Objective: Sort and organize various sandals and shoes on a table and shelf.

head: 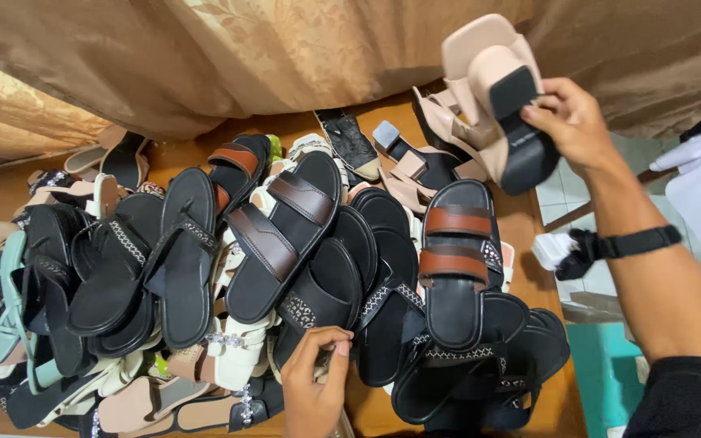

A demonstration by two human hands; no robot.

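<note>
While the wooden table (pixel 456 410) carries a dense heap of sandals, the person's right hand (pixel 571 123) is raised above its far right corner, fingers closed around a beige block-heeled sandal (pixel 496 89) with a black sole and heel tip. How many shoes that hand grips is hard to tell, since a second beige upper overlaps the first and the 2 shapes merge. Nearer the camera than that held sandal, a black sandal with 2 brown straps (pixel 454 259) lies on top of the pile, its toe end pointing toward the viewer. Left of the brown-strapped sandal, the left hand (pixel 316 381) rises from the bottom edge, wrist cut off by the frame, its fingers curled and pinching the edge of a black sandal with a patterned strap (pixel 318 296); the grip point is partly hidden by the knuckles. Farther left of the brown-strapped sandal sits a large black slide with dark brown straps (pixel 281 231), and beyond it a mint green strappy sandal (pixel 6 304) near the frame's left edge. A tan curtain (pixel 269 57) hangs behind the heap and covers the table's far edge. Many pairs underneath are buried, so only soles and strap fragments show. A black wrist strap (pixel 638 241) circles the right forearm.
</note>
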